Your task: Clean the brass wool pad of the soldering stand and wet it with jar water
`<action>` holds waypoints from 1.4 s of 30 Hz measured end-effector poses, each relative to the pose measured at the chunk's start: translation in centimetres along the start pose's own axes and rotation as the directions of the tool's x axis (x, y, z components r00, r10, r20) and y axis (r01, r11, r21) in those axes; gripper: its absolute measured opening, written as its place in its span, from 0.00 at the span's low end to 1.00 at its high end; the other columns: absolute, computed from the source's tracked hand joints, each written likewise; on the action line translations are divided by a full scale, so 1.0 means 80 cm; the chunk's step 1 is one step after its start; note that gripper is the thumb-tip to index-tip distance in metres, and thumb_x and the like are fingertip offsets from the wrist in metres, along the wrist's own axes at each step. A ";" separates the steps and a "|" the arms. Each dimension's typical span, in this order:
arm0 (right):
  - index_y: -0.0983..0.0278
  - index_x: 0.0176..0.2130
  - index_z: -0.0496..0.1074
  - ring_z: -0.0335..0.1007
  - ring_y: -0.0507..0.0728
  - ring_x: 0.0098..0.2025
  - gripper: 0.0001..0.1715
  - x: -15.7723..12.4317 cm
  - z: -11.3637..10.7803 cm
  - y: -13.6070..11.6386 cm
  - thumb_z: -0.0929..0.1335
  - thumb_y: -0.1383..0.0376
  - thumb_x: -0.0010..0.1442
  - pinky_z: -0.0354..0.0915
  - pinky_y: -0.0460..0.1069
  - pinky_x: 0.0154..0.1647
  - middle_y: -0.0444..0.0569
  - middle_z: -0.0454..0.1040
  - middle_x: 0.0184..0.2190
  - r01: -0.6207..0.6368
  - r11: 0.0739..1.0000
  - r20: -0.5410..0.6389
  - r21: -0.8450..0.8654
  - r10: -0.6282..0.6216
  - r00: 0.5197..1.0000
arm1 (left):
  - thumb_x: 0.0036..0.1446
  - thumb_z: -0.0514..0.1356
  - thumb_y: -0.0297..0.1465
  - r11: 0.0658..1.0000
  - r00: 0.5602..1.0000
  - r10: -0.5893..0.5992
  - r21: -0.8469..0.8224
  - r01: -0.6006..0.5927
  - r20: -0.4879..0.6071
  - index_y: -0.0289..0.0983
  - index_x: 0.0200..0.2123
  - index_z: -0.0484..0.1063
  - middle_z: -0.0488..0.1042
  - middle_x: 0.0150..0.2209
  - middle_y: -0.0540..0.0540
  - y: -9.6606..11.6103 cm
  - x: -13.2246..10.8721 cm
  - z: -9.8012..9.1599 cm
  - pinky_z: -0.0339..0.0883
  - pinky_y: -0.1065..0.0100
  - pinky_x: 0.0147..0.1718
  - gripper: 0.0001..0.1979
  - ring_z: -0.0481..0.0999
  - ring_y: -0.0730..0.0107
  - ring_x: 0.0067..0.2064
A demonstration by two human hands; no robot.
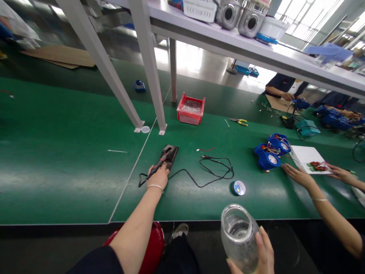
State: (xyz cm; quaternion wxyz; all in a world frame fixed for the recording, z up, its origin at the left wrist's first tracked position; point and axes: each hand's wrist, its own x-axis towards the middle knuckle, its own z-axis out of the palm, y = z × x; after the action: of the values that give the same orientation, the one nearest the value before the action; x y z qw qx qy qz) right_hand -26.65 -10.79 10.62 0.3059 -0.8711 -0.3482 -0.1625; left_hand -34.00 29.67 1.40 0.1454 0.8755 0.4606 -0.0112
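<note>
My left hand (159,178) is closed around a dark soldering iron (157,166), whose front end lies over a black holder (171,153) on the green bench. Whether the fingers also grip the holder is hard to make out. A black power cord (196,184) runs from the iron to a loose coil with a plug. In front of the bench edge, my right hand (264,249) is wrapped round a clear glass jar (241,243), its open mouth tilted up toward me. On the bench beyond the jar sits a small round solder spool (238,188).
Blue casings with wires (269,154) stand to the right, beside a co-worker's hands (299,177) and a white tray (302,152). A red bin (190,114), pliers (239,121) and a short wire (205,150) lie farther back. Shelf posts (148,68) rise from the bench.
</note>
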 end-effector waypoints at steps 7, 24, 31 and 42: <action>0.54 0.65 0.41 0.56 0.77 0.58 0.59 0.013 0.015 -0.011 0.74 0.57 0.44 0.64 0.74 0.48 0.59 0.49 0.63 0.067 0.997 0.115 0.037 -0.071 0.991 | 0.61 0.49 0.31 0.999 0.993 0.031 -0.026 -0.034 -0.116 0.34 0.51 0.68 0.70 0.49 0.36 -0.004 -0.008 -0.002 0.44 0.51 0.61 0.18 0.60 0.51 0.59; 0.60 0.63 0.49 0.45 0.72 0.63 0.53 0.131 0.201 -0.128 0.72 0.58 0.44 0.54 0.69 0.57 0.60 0.45 0.63 0.469 0.881 0.410 0.068 -0.453 0.792 | 0.50 0.64 0.40 0.785 0.806 -0.347 -0.619 -0.030 -0.479 0.33 0.58 0.57 0.59 0.53 0.37 -0.101 -0.110 0.024 0.71 0.64 0.42 0.35 0.67 0.61 0.47; 0.59 0.64 0.47 0.46 0.71 0.62 0.57 0.121 0.245 -0.158 0.73 0.59 0.41 0.53 0.68 0.58 0.60 0.48 0.62 0.502 0.865 0.536 0.005 -0.426 0.729 | 0.60 0.57 0.33 0.830 0.762 -0.204 -0.522 -0.199 -0.615 0.36 0.50 0.64 0.69 0.47 0.44 -0.139 -0.087 0.048 0.62 0.57 0.51 0.16 0.65 0.61 0.50; 0.60 0.64 0.46 0.51 0.73 0.60 0.56 0.120 0.273 -0.194 0.72 0.56 0.44 0.58 0.68 0.55 0.61 0.52 0.60 0.577 0.815 0.596 -0.049 -0.440 0.672 | 0.60 0.53 0.21 0.695 0.716 -0.222 -0.622 -0.360 -0.662 0.37 0.49 0.63 0.69 0.42 0.47 -0.155 -0.108 0.086 0.65 0.70 0.48 0.14 0.69 0.74 0.44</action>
State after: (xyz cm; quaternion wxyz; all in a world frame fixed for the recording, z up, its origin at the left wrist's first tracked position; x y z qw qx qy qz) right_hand -29.35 17.02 5.30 0.0278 -0.7755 -0.6304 -0.0193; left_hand -48.25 27.51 -6.92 0.2903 0.7029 0.4101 0.5035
